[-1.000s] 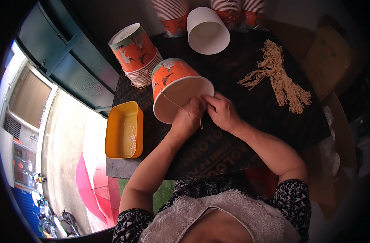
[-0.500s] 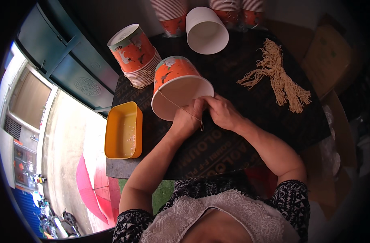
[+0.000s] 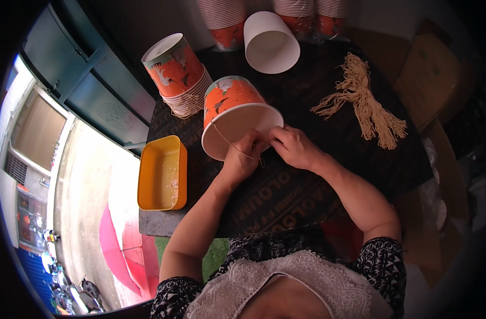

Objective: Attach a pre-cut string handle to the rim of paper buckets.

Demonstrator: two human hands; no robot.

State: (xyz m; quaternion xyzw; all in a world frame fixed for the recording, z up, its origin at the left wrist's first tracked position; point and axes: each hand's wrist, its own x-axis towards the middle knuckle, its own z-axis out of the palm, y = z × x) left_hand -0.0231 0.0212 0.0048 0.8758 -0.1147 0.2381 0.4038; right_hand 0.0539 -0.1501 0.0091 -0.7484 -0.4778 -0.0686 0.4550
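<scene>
Left forearm (image 3: 200,212) and right forearm (image 3: 352,189) slant inward, elbows bent and spread wide. Left hand (image 3: 241,160): back up, fingers (image 3: 252,139) curled. Right hand (image 3: 296,149) just beside it, fingers bent toward the left; fingertips of both partly hidden.

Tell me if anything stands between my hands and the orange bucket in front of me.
Nothing visible blocks them: your left hand is at the mouth of the orange bucket, your right hand at its rim. Only the thin cord crosses the opening and passes over your left hand.
</scene>
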